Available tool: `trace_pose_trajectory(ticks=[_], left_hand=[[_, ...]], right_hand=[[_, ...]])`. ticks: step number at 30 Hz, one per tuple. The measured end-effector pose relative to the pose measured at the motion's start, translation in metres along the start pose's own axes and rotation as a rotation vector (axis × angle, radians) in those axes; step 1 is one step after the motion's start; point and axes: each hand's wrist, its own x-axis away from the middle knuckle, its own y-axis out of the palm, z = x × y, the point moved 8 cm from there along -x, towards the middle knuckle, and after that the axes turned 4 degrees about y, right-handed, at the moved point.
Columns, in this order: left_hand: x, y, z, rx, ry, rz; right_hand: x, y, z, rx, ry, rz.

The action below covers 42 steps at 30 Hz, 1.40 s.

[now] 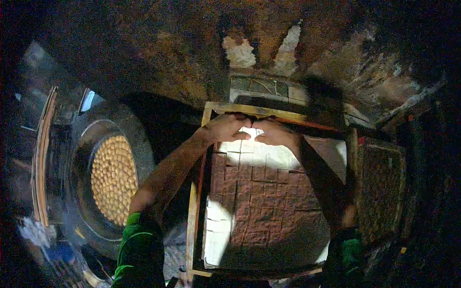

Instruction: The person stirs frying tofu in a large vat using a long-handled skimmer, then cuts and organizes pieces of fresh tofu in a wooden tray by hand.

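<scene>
A wooden-framed tray (193, 216) holds a brown slab (264, 206) scored into squares, with bright light on its far part and left edge. At the slab's far edge, just inside the frame, my left hand (230, 127) and my right hand (273, 131) are side by side, fingertips nearly meeting. The fingers of both are bent, with thumbs pointing toward each other over the lit surface. Whether anything is between the fingers is too small and dark to tell.
To the left, a large round pan (81, 192) holds many round yellowish pieces (115, 180). Long wooden strips (43, 158) stand beyond it at far left. Another framed tray (380, 187) is on the right. A stained wall (182, 53) rises behind a block ledge (269, 91).
</scene>
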Motion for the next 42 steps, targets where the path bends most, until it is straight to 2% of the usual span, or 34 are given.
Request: trace_pose_trajectory(ticks=[2,3,5,6,8,9,11,12,13,14,15,17,18,19,21,22,25,26,28,29,30,33,34,37,41,42], left_hand=[[0.003,-0.006,0.010,-0.085,0.061,0.019],[0.004,-0.006,0.014,-0.176,0.005,-0.048],[0.009,0.002,0.015,-0.266,-0.054,-0.115],[0.011,-0.005,0.026,-0.361,0.022,0.048],[0.016,-0.015,0.034,-0.454,0.098,0.215],[0.015,-0.015,0.032,-0.431,0.042,0.103],[0.013,-0.016,0.029,-0.407,-0.014,-0.007],[0.012,-0.018,0.027,-0.346,-0.051,0.014],[0.012,-0.017,0.023,-0.281,-0.085,0.031],[0.012,-0.015,0.025,-0.180,0.020,0.140],[0.012,-0.009,0.026,-0.177,0.023,0.133],[0.017,0.024,0.016,-0.136,-0.158,-0.163],[0.019,0.017,0.022,-0.183,-0.042,0.028],[0.019,0.013,0.024,-0.186,-0.036,0.029],[0.020,0.000,0.029,-0.173,-0.085,0.104],[0.020,-0.006,0.033,-0.161,-0.107,0.135],[0.026,0.015,0.028,0.035,-0.118,0.138],[0.029,0.017,0.032,0.010,-0.088,0.150],[0.035,0.025,0.026,-0.042,-0.180,0.049],[0.035,0.028,0.024,-0.045,-0.207,0.012],[0.032,0.006,0.043,-0.029,-0.129,0.150],[0.041,-0.020,0.059,-0.058,-0.180,0.201],[0.047,-0.017,0.055,-0.058,-0.172,0.196],[0.069,-0.001,0.035,0.067,-0.161,0.259],[0.073,0.012,0.023,0.078,-0.190,0.261],[0.066,-0.005,0.043,-0.031,-0.160,0.285]], right_hand=[[0.010,-0.006,-0.011,0.093,-0.322,0.254],[0.013,-0.006,-0.018,0.090,-0.324,0.252],[0.014,-0.002,-0.013,0.094,0.005,0.106],[0.017,0.003,-0.011,0.094,0.003,0.103],[0.025,0.000,-0.017,0.312,-0.112,0.271],[0.024,-0.003,-0.023,0.314,-0.114,0.268],[0.018,-0.007,-0.023,0.102,-0.027,0.171],[0.015,-0.009,-0.016,0.102,-0.025,0.171],[0.012,-0.009,-0.016,-0.060,-0.162,0.155],[0.014,-0.008,-0.017,-0.224,-0.299,0.141],[0.017,-0.010,-0.022,-0.230,-0.296,0.145],[0.019,0.003,-0.025,-0.037,-0.053,-0.107],[0.012,0.011,-0.014,0.021,-0.213,0.044],[0.015,0.011,-0.020,0.025,-0.210,0.050],[0.021,0.002,-0.024,0.110,-0.059,0.218],[0.032,-0.003,-0.034,0.049,-0.059,0.277],[0.032,0.023,-0.017,0.184,0.101,0.315],[0.035,0.030,-0.020,0.240,0.059,0.345],[0.026,0.055,0.013,0.288,0.139,0.403],[0.032,0.057,0.017,0.374,0.052,0.483],[0.040,0.057,0.018,0.463,-0.037,0.560],[0.064,0.054,0.014,0.645,-0.215,0.707],[0.067,0.042,0.011,0.688,-0.100,0.699],[0.091,-0.007,-0.007,0.420,0.094,0.681],[0.073,0.007,0.010,0.568,0.130,0.595],[0.070,0.009,0.008,0.608,0.137,0.554]])
